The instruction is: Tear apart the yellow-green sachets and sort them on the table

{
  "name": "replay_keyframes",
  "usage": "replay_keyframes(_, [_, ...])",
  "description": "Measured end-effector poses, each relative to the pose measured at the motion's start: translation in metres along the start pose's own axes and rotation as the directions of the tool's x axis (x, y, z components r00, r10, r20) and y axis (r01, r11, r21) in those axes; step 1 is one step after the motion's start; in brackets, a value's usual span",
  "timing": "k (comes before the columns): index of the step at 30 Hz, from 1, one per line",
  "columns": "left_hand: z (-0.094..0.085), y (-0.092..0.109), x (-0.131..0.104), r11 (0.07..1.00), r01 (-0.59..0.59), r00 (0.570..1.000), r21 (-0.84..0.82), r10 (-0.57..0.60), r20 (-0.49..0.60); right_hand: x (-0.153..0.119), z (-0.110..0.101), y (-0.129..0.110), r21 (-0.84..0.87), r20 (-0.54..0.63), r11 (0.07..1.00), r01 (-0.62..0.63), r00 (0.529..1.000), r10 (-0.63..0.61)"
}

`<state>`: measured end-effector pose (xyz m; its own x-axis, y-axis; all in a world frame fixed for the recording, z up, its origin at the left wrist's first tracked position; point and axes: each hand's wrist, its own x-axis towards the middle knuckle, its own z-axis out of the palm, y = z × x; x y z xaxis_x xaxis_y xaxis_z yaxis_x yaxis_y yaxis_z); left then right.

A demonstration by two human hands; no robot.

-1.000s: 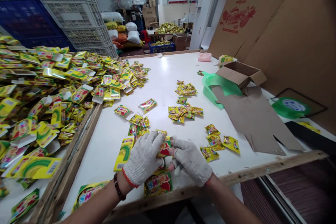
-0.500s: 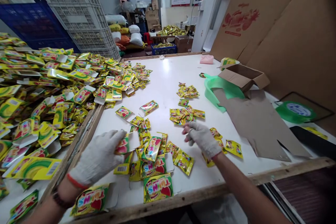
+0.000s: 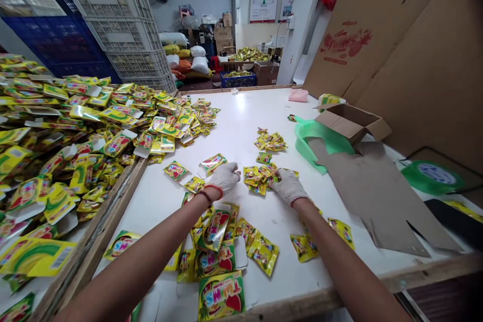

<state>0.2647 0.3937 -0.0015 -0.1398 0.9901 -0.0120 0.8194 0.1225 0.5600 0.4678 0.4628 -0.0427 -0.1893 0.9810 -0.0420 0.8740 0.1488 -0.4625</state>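
Note:
My left hand (image 3: 225,179), in a white glove, reaches over the table with its fingers partly stretched toward a pile of small yellow packets (image 3: 258,175); nothing shows in it. At the pile's right side, my gloved right hand (image 3: 289,186) has its thumb and fingers around some packets, its fingertips partly hidden. Beyond my left hand lies a printed carton (image 3: 212,162), with another carton (image 3: 175,170) to its left. Nearer me, several flat "TWINS" cartons (image 3: 222,294) lie among loose packets (image 3: 264,252). A second packet pile (image 3: 272,141) sits farther back.
A large heap of cartons and packets (image 3: 86,126) fills the left, behind a wooden edge strip (image 3: 113,216). At right are a green plastic strip (image 3: 305,143), a cardboard sheet (image 3: 362,186) and an open box (image 3: 352,119). Stacked crates (image 3: 121,25) stand behind the heap.
My left hand has left the carton at the front left and moved forward and right toward the packet pile. My right hand has moved slightly forward and right, onto the pile's right side.

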Motion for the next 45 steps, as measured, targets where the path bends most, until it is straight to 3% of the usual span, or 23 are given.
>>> replay_keyframes(4, [0.031,0.014,0.05,0.999,-0.03,0.999,0.026,0.03,0.013,-0.007,0.001,0.009,0.016,-0.023,1.0,-0.023,0.999,0.023])
replay_keyframes(9, [0.033,0.006,0.06,0.999,0.034,0.996,-0.007,-0.033,0.083,-0.008,-0.001,0.016,0.085,0.043,0.996,0.009,0.999,-0.013])
replay_keyframes(14, [0.017,-0.011,0.032,0.97,0.122,0.993,-0.21,-0.117,0.034,-0.018,-0.013,0.018,0.258,0.058,0.964,0.059,0.995,-0.076])
replay_keyframes(18, [0.013,-0.008,-0.005,0.847,0.196,0.98,-0.494,-0.185,0.07,-0.041,-0.027,-0.002,0.457,0.115,0.879,0.136,0.971,-0.21])
replay_keyframes(23, [0.009,0.005,-0.047,0.655,0.211,0.977,-0.725,-0.11,0.185,-0.066,-0.024,-0.042,0.619,0.128,0.751,0.23,0.914,-0.385])
replay_keyframes(25, [0.007,0.008,-0.059,0.594,0.22,0.97,-0.774,-0.05,0.237,-0.068,-0.018,-0.051,0.593,0.125,0.763,0.255,0.908,-0.4])
replay_keyframes(27, [0.005,0.008,-0.068,0.598,0.192,0.973,-0.778,-0.011,0.232,-0.068,-0.011,-0.055,0.572,0.111,0.785,0.238,0.926,-0.361])
replay_keyframes(30, [0.003,0.007,-0.072,0.715,0.081,0.992,-0.694,0.01,0.126,-0.067,0.001,-0.056,0.624,0.082,0.763,0.168,0.957,-0.278])
replay_keyframes(32, [0.001,0.004,-0.068,0.797,0.003,0.996,-0.603,0.05,0.071,-0.069,0.008,-0.057,0.716,0.139,0.69,0.108,0.947,-0.291])
replay_keyframes(34, [-0.004,-0.001,-0.058,0.922,-0.08,0.995,-0.379,0.096,0.025,-0.07,0.013,-0.059,0.781,0.213,0.624,0.038,0.922,-0.323])
replay_keyframes(36, [-0.012,-0.012,-0.04,0.992,-0.111,0.993,-0.061,0.109,-0.034,-0.07,0.015,-0.06,0.787,0.242,0.617,-0.028,0.933,-0.267])
replay_keyframes(38, [-0.023,-0.026,-0.016,0.986,-0.047,0.993,0.159,0.063,-0.099,-0.068,0.014,-0.059,0.764,0.223,0.642,-0.058,0.959,-0.178])
replay_keyframes(42, [-0.041,-0.051,0.029,0.933,0.129,0.99,0.335,-0.101,-0.1,-0.061,0.005,-0.052,0.763,0.212,0.638,-0.105,0.973,-0.093])
replay_keyframes(45, [-0.046,-0.054,0.044,0.89,0.101,0.995,0.444,-0.095,-0.037,-0.057,-0.003,-0.048,0.784,0.203,0.602,-0.154,0.979,-0.013])
